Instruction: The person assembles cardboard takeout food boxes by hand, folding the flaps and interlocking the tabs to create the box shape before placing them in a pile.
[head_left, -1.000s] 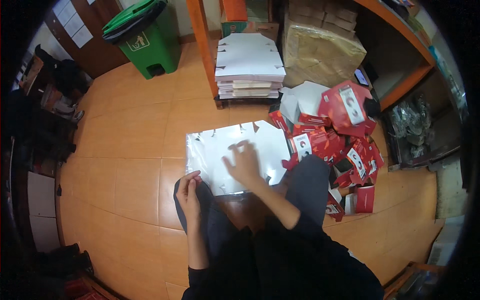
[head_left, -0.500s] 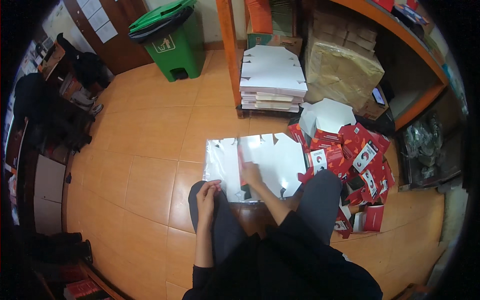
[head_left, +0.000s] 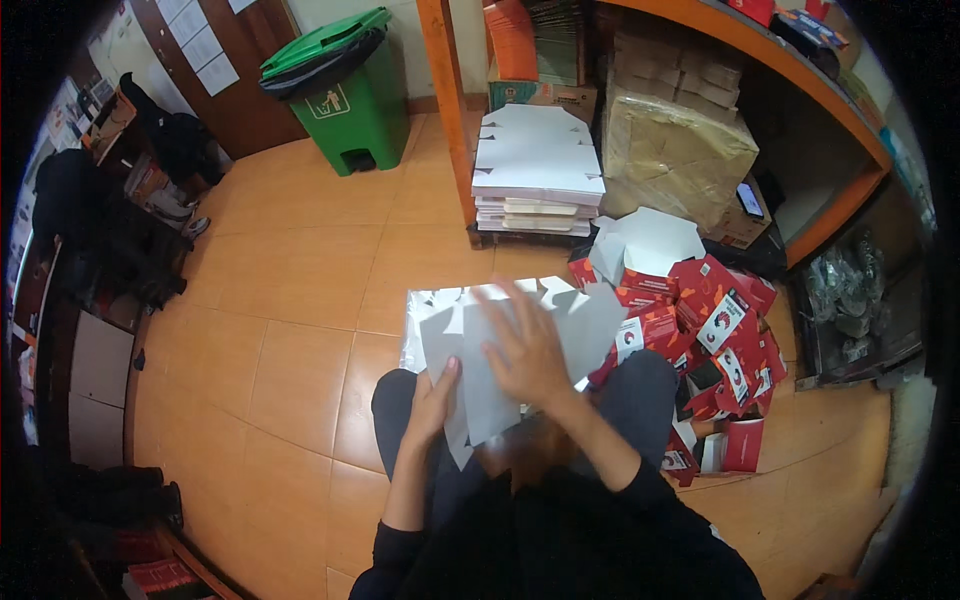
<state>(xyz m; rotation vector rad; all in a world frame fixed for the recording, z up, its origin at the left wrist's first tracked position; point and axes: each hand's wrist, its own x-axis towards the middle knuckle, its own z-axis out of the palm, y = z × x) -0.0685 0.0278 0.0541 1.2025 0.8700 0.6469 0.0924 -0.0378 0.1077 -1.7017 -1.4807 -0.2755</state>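
Observation:
My left hand (head_left: 430,405) grips the left edge of a white cardboard box blank (head_left: 490,405), thumb on top. The blank is lifted and tilted over my lap, with a fold line and notched flaps. Across its middle lies my right hand (head_left: 532,355), fingers spread and slightly blurred. Beneath it, more flat white box blanks (head_left: 447,299) lie on the floor between my knees, with clear plastic (head_left: 412,345) along their left side. Beyond my right knee is a heap of red printed folded boxes (head_left: 660,320), some with white insides showing.
A tall stack of white blanks (head_left: 538,150) stands ahead by an orange shelf post (head_left: 447,130). Right of it sits a wrapped brown carton (head_left: 680,160). A green pedal bin (head_left: 345,110) stands at the far left, and a dark rack (head_left: 850,300) is at the right.
A blank has come up off the floor pile into my left hand, which was resting by my left knee. My right hand has moved slightly right, its fingers now spread over the blank.

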